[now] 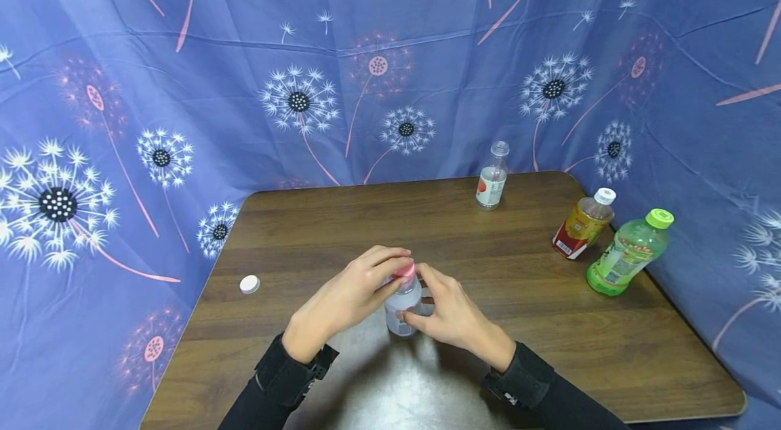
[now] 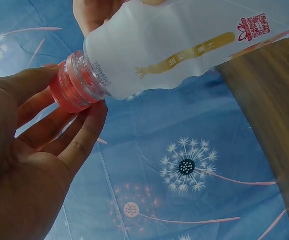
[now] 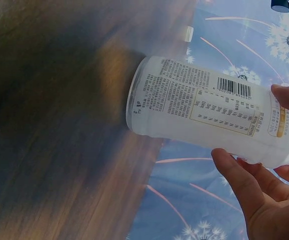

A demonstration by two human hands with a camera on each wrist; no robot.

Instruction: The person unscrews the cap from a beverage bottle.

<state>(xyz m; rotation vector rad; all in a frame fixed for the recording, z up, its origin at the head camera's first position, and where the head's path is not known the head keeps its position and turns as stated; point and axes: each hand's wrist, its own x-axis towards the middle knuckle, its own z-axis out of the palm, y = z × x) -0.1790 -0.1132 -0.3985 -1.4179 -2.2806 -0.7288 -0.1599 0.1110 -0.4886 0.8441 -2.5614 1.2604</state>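
Observation:
A whitish bottle [image 1: 399,313] with a printed label stands upright near the front middle of the table. Its pink cap [image 2: 67,89] sits on the neck, and my left hand [image 1: 350,298] pinches that cap between thumb and fingers. Lower down, my right hand [image 1: 454,313] grips the bottle's body, with the thumb on the near side. In the right wrist view the bottle's label [image 3: 204,100] shows a barcode and a small table of print. Whether the base touches the tabletop I cannot tell for certain.
A loose white cap [image 1: 249,284] lies on the brown table [image 1: 342,220] at the left. An uncapped clear bottle [image 1: 491,182] stands at the back. Towards the right edge are a white-capped bottle with a red and yellow label [image 1: 582,225] and a green bottle [image 1: 628,253]. Patterned blue cloth [image 1: 366,77] hangs behind.

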